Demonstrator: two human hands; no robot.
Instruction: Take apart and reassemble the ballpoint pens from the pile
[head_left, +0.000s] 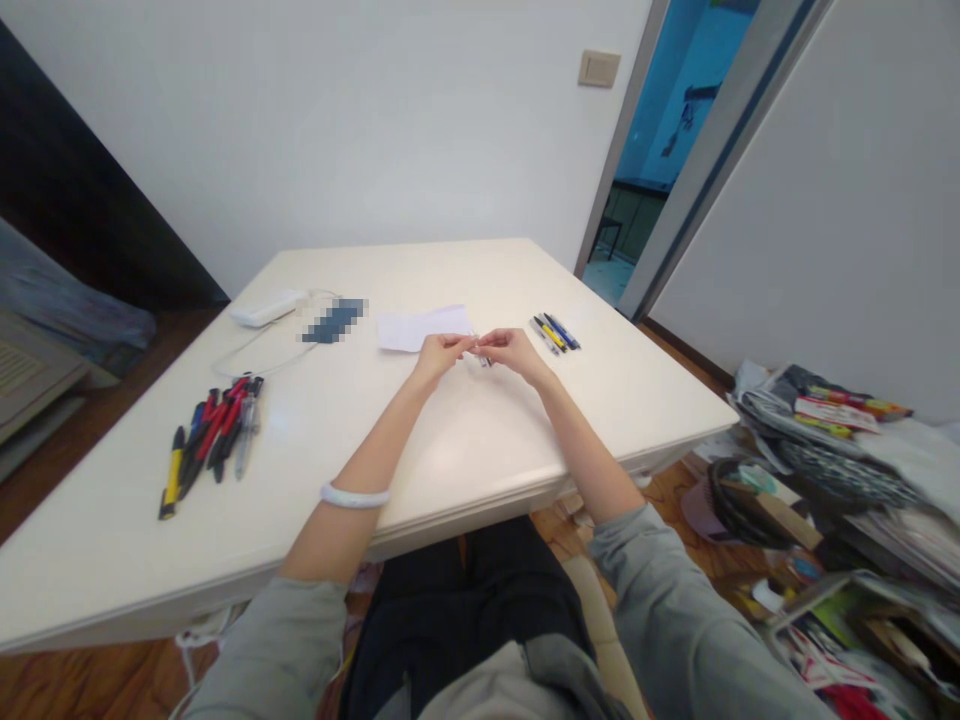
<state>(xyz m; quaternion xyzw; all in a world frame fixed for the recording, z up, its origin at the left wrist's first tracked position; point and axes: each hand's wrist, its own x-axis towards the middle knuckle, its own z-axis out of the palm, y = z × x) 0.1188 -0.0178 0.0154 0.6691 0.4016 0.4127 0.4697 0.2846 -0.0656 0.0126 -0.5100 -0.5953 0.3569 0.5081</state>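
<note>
My left hand (444, 358) and my right hand (517, 352) meet above the middle of the table, fingertips pinched close together. Between them is something small and pale, mostly hidden by the fingers. Just under the fingertips shows a thin clear-and-dark piece (484, 361), perhaps part of a pen; I cannot tell whether it is held or lies on the table. A sheet of white paper (412, 331) lies right behind my left hand. To the right of my right hand, several pens (555, 335) lie side by side, yellow, blue and clear ones among them.
On the white table (450, 450), a pile of red, black, blue and clear pens (221, 430) lies at the left, beside a yellow pen (172, 475). Farther back are a white device (268, 308) with a cable and a blurred-out dark object (334, 322). Clutter fills the floor at right.
</note>
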